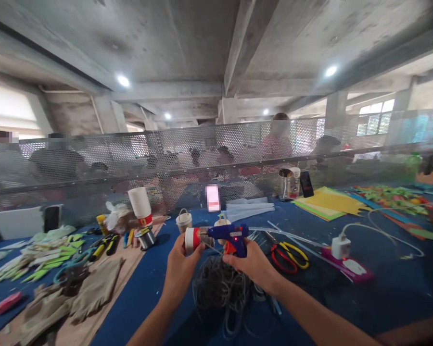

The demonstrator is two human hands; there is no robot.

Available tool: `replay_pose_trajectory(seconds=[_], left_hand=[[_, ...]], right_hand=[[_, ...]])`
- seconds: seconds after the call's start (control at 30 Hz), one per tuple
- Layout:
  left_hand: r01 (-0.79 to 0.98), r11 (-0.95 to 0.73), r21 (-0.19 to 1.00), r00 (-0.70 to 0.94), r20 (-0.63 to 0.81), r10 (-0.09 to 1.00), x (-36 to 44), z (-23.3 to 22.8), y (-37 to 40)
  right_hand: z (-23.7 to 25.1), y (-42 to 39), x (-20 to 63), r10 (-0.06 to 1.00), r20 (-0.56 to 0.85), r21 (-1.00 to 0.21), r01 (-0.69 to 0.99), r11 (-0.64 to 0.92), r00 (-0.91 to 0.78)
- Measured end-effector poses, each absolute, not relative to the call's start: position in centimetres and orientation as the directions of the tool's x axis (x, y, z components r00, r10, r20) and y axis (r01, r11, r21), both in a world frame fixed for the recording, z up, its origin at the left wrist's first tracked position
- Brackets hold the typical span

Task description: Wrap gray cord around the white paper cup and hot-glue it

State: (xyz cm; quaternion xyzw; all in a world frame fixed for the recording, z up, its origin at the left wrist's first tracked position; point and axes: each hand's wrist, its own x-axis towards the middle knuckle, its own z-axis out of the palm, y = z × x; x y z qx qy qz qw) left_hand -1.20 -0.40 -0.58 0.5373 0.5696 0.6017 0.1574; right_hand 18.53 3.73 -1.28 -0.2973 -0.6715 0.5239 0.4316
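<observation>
My left hand (182, 262) is closed around a white and red paper cup (189, 241) lying on its side in the grip. In my right hand (256, 264) is a blue hot glue gun (223, 232), its nozzle pointing left at the cup; whether they touch I cannot tell. A small red light glows on the gun, and a long clear glue stick (288, 233) runs out of its back. Below both hands lies a tangled heap of grey cord (220, 283). Behind them stand two small cups with handles, one white (184, 220), the other (222, 223) partly hidden by the gun.
Right of my hands are red-and-yellow-handled scissors (292, 257) and a purple power strip (353, 266) with a white plug. Stacked paper cups (140, 204), work gloves (97, 286) and cut green pieces (54, 257) are left. A perforated metal screen (187, 158) crosses the back, people beyond it.
</observation>
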Motion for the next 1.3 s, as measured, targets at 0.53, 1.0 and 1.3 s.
replay_pose_trajectory(seconds=[0.53, 1.0, 1.3], left_hand=[[0.524, -0.306, 0.795, -0.310, 0.513, 0.800, -0.4, 0.0, -1.0], [0.541, -0.276, 0.795, -0.342, 0.507, 0.791, -0.5, 0.4, -1.2], [0.559, -0.278, 0.781, -0.346, 0.524, 0.778, -0.2, 0.6, -1.4]], right_hand=[[-2.3, 3.4, 18.9, 0.806, 0.454, -0.790, 0.247, 0.562, -0.379], [-2.6, 3.5, 19.0, 0.724, 0.588, -0.542, 0.488, 0.684, -0.362], [-2.6, 3.6, 19.2, 0.688, 0.597, -0.493, 0.489, 0.720, -0.412]])
